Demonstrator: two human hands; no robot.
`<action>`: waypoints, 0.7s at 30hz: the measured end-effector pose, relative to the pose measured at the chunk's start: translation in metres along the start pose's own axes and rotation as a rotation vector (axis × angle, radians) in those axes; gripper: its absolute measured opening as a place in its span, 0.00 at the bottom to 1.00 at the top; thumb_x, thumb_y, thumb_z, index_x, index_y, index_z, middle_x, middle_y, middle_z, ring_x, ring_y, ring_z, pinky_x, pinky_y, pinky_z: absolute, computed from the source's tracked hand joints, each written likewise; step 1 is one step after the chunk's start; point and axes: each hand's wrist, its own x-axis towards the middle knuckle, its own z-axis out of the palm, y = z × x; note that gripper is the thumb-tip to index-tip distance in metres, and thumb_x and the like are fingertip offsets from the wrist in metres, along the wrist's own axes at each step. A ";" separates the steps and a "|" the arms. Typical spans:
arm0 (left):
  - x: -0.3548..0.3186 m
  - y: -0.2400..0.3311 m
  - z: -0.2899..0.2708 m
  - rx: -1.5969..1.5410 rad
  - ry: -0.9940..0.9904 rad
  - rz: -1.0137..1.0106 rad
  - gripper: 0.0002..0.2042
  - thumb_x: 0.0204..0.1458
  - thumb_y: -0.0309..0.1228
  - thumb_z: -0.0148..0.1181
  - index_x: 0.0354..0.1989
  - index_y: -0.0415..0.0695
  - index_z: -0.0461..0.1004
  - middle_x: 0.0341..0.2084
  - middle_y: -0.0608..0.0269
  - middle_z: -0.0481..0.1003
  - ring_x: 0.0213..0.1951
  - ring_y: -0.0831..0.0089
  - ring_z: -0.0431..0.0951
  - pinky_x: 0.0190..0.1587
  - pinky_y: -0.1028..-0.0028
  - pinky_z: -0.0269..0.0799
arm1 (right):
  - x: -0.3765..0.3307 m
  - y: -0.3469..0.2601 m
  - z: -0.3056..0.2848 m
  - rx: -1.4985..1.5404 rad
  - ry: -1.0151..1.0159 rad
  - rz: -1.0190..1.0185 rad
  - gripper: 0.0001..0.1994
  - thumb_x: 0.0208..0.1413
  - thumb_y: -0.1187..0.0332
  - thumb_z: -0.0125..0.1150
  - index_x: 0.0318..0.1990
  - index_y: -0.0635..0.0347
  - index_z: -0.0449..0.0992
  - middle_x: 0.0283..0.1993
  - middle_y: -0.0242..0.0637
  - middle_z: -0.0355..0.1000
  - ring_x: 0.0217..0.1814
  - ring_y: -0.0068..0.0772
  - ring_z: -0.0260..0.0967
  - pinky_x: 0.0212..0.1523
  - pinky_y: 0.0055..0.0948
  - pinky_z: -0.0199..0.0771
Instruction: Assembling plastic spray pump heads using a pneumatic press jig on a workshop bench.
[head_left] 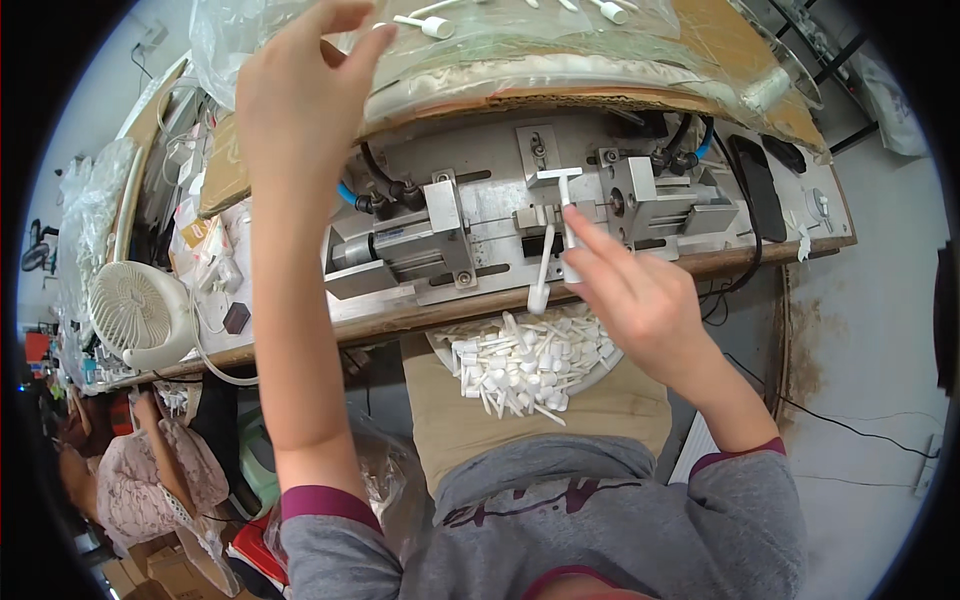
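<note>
My left hand (305, 95) is raised at the upper left, thumb and fingers apart, nothing visible in it. Just beyond it, white plastic scoops (437, 28) lie on the plastic-covered cardboard ledge. My right hand (640, 305) pinches a slim white plastic scoop (567, 210) upright at the middle of the metal fixture (540, 145); my fingers partly cover it. Left of it, a second white scoop (539, 297) hangs cup-down at the fixture's front edge. A heap of white scoops (525, 365) fills a container at my lap.
Two metal clamp blocks (415, 245) (665, 200) with blue and black hoses flank the fixture. A white fan (140, 312) stands at the left, a black phone (757, 188) at the right. Above hangs the cardboard ledge (600, 97). Another person (150, 465) sits at the lower left.
</note>
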 end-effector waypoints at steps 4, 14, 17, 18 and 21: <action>0.033 -0.003 0.014 0.269 -0.219 -0.144 0.18 0.49 0.32 0.65 0.48 0.41 0.78 0.38 0.47 0.81 0.44 0.53 0.81 0.49 0.63 0.74 | 0.000 -0.005 0.017 -0.075 -0.010 -0.137 0.12 0.43 0.72 0.61 0.38 0.66 0.76 0.54 0.52 0.75 0.15 0.22 0.63 0.20 0.21 0.65; 0.014 0.013 0.010 -0.270 -0.047 0.020 0.13 0.48 0.30 0.68 0.41 0.38 0.81 0.34 0.52 0.81 0.39 0.61 0.81 0.44 0.67 0.75 | 0.019 -0.006 0.015 -0.129 -0.092 -0.087 0.08 0.41 0.73 0.59 0.31 0.62 0.70 0.50 0.58 0.76 0.13 0.25 0.65 0.18 0.22 0.67; -0.003 0.017 -0.006 -0.267 0.015 0.299 0.14 0.46 0.28 0.72 0.43 0.43 0.82 0.43 0.59 0.81 0.44 0.74 0.81 0.49 0.73 0.74 | 0.028 -0.008 0.005 -0.080 -0.154 -0.109 0.10 0.38 0.73 0.61 0.31 0.63 0.70 0.50 0.60 0.76 0.16 0.29 0.71 0.19 0.25 0.70; -0.011 0.023 -0.013 -0.251 0.018 0.338 0.14 0.45 0.28 0.72 0.42 0.43 0.82 0.45 0.58 0.81 0.46 0.72 0.80 0.51 0.72 0.74 | 0.031 -0.008 0.002 -0.062 -0.175 -0.121 0.11 0.37 0.74 0.61 0.31 0.63 0.70 0.50 0.60 0.75 0.16 0.30 0.72 0.19 0.26 0.70; -0.042 0.036 -0.021 -0.335 -0.041 0.332 0.16 0.41 0.25 0.73 0.42 0.43 0.83 0.51 0.55 0.78 0.45 0.70 0.80 0.48 0.72 0.75 | 0.049 0.014 -0.010 0.190 -0.249 -0.011 0.11 0.46 0.66 0.65 0.35 0.61 0.73 0.39 0.49 0.79 0.24 0.38 0.77 0.26 0.33 0.75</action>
